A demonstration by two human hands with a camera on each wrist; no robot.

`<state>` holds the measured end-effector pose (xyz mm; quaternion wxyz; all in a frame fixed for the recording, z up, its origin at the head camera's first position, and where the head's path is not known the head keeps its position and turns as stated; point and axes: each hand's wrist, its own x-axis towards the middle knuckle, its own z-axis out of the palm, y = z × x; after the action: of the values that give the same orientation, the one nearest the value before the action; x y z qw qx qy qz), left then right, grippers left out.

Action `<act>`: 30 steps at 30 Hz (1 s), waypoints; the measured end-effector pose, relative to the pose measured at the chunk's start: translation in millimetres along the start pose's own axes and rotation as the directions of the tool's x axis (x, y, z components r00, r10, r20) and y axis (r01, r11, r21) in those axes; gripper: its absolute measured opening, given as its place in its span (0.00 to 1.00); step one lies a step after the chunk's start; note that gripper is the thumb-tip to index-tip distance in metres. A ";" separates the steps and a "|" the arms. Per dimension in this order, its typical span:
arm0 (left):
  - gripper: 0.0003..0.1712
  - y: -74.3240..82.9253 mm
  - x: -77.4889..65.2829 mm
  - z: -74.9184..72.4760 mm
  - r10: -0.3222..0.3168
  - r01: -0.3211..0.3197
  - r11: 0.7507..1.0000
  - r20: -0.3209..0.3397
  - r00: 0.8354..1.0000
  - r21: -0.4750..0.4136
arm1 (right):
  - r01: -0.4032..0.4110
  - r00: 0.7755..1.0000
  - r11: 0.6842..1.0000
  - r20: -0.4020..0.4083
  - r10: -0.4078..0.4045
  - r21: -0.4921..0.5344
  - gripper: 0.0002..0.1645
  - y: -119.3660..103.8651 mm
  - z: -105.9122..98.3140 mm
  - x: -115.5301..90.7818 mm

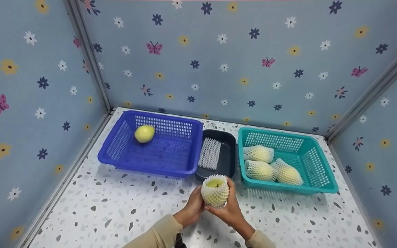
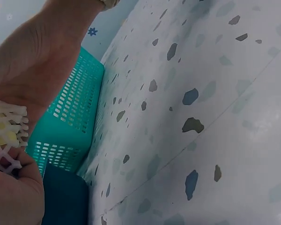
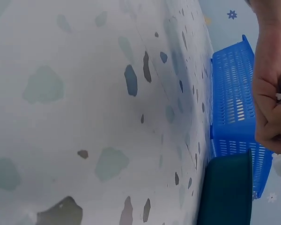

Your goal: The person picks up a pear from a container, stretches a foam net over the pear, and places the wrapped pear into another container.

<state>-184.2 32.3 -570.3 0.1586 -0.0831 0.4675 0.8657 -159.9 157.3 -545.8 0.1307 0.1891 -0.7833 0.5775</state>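
Observation:
In front of the trays, both hands hold a pale yellow-green fruit (image 1: 216,193), apple- or pear-like, wrapped in a white foam net with its stem end showing at the open top. My left hand (image 1: 192,208) grips its left side and lower part, partly hidden behind it. On the other side my right hand (image 1: 231,208) curls round it, thumb across the front. At the edge of the left wrist view, the white net (image 2: 7,126) shows between the hands. A bare yellow-green fruit (image 1: 144,134) sits in the blue basket (image 1: 153,170).
A black tray (image 1: 227,155) with a flat white foam net (image 1: 210,154) stands between the blue basket and a teal basket (image 1: 288,187). Several netted fruits (image 1: 261,170) lie in the teal one. Patterned walls (image 1: 219,62) enclose the speckled white surface (image 1: 115,206).

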 end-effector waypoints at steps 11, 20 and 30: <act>0.10 1.9 1.1 2.1 -0.039 0.038 0.999 0.010 0.999 0.033 | 0.030 0.998 0.998 -0.058 -0.026 0.063 0.54 3.0 -5.9 9.4; 0.11 21.9 3.1 -1.8 0.044 -0.076 0.969 0.139 0.989 0.235 | -0.076 0.993 0.996 -0.084 0.079 0.038 0.52 -15.0 -31.3 30.0; 0.10 86.1 -9.4 -2.2 0.256 -0.330 0.824 0.218 0.942 0.461 | -0.159 0.970 0.985 -0.194 0.145 -0.061 0.49 -23.3 -92.2 66.7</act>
<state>-205.8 -15.6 -501.3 0.0731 0.0966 0.6661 0.7359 -210.5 229.4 -470.1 0.1668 0.0677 -0.8010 0.5710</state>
